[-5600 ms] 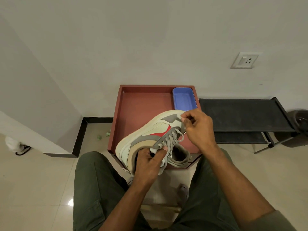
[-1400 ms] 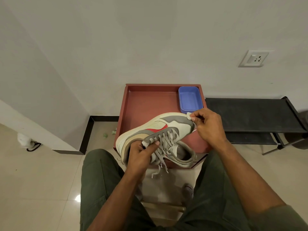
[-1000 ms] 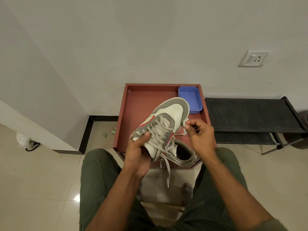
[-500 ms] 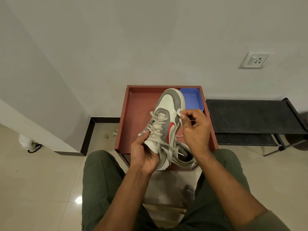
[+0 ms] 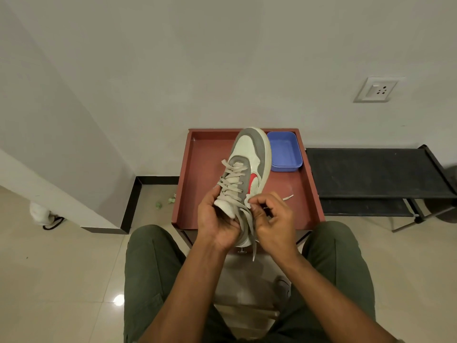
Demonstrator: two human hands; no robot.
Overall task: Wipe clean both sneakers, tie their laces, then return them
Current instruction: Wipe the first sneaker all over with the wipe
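The left hand (image 5: 217, 219) cups the sneaker (image 5: 247, 169) at its heel end, toe pointing to 12 o'clock above the red tray (image 5: 197, 169). The right hand (image 5: 272, 219), fingers curled, pinches a small white wipe (image 5: 248, 203) against the sneaker's side. A blue tub (image 5: 284, 152) sits at the tray's 1 o'clock corner; its contents cannot be made out.

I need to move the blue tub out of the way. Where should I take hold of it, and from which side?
Grip the blue tub by its near right rim, coming from above and the right. It sits open-topped in the red tray's far right corner; the sneaker's toe overlaps its left edge.
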